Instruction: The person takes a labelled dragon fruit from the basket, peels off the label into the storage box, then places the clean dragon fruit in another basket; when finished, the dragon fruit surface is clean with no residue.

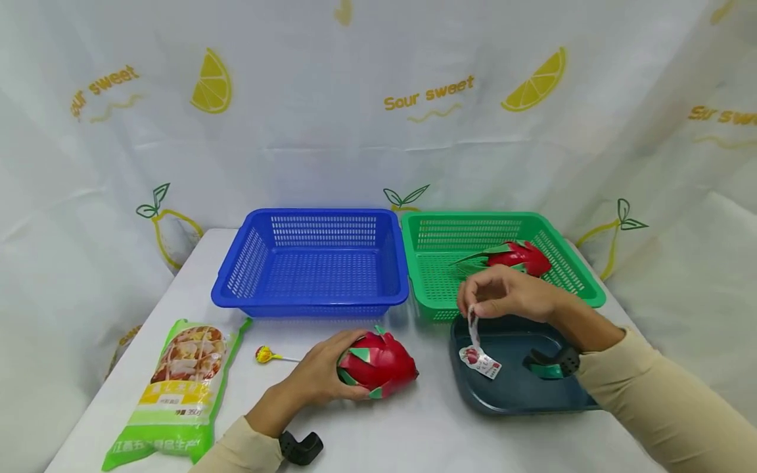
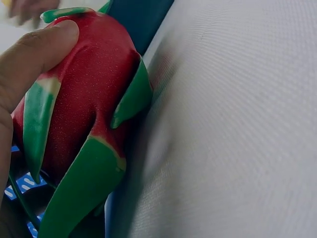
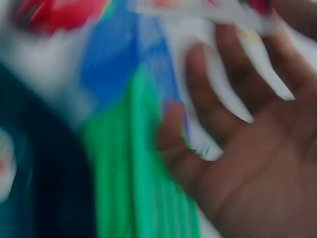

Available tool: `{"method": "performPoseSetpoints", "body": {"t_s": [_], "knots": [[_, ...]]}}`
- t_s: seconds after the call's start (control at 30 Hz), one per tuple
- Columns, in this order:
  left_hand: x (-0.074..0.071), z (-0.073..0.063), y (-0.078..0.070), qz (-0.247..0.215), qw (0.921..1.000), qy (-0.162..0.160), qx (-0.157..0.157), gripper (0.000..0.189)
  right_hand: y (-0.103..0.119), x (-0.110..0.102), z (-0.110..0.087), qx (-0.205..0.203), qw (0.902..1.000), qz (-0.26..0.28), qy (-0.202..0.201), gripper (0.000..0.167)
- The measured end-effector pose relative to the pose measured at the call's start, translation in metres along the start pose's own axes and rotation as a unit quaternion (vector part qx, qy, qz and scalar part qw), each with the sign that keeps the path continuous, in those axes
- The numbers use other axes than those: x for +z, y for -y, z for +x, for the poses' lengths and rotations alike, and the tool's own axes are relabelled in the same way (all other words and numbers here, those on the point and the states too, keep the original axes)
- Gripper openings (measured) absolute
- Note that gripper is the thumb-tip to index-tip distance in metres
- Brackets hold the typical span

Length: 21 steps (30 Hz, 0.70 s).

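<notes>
My left hand (image 1: 322, 371) grips a red dragon fruit (image 1: 387, 364) with green scales, low over the white table. Its thumb presses on the red skin in the left wrist view. Over the near edge of the green basket, my right hand (image 1: 508, 292) pinches a narrow white wrapper (image 1: 473, 325) with its thumb and fingertips. Blurred in the right wrist view, red print shows on this wrapper (image 3: 198, 6). Just under it, inside the dark blue tray (image 1: 532, 394), a small white packet (image 1: 480, 361) with a red picture appears.
A blue basket (image 1: 310, 309) stands at the back left, beside a green basket (image 1: 434, 289) with another dragon fruit (image 1: 529, 258) in it. At the left lie a green food bag (image 1: 183, 387) and a yellow lollipop (image 1: 265, 355).
</notes>
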<state>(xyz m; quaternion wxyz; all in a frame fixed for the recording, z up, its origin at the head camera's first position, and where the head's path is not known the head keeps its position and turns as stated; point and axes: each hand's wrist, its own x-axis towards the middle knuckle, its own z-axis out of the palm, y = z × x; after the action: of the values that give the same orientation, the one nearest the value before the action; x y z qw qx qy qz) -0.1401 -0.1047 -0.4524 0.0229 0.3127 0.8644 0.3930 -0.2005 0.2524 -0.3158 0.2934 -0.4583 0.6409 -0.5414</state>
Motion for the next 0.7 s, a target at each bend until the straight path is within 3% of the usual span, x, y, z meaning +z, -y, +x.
{"method": "performPoseSetpoints", "body": {"t_s": [0.1, 0.17, 0.33, 0.6, 0.67, 0.7], "knots": [[0.002, -0.002, 0.0, -0.006, 1.0, -0.003, -0.005, 0.09, -0.009, -0.013, -0.039, 0.107, 0.9928, 0.012, 0.053, 0.011], [0.002, -0.003, 0.0, -0.011, 0.9999, -0.007, -0.004, 0.09, -0.019, -0.017, -0.062, 0.167, 0.9841, -0.011, 0.06, 0.011], [0.001, -0.003, -0.001, -0.012, 0.9998, -0.014, -0.003, 0.089, -0.045, -0.016, -0.101, 0.295, 0.9477, -0.121, 0.001, 0.024], [0.001, -0.005, -0.003, 0.008, 0.9998, -0.009, -0.013, 0.089, -0.065, 0.002, -0.107, 0.392, 0.8876, -0.239, -0.04, 0.049], [0.001, -0.003, -0.004, 0.012, 0.9998, -0.005, -0.012, 0.088, -0.06, 0.004, -0.109, 0.4, 0.8782, -0.256, -0.054, 0.057], [0.002, -0.002, -0.005, 0.016, 0.9998, -0.003, -0.01, 0.087, -0.055, 0.005, -0.11, 0.394, 0.8795, -0.26, -0.059, 0.061]]}}
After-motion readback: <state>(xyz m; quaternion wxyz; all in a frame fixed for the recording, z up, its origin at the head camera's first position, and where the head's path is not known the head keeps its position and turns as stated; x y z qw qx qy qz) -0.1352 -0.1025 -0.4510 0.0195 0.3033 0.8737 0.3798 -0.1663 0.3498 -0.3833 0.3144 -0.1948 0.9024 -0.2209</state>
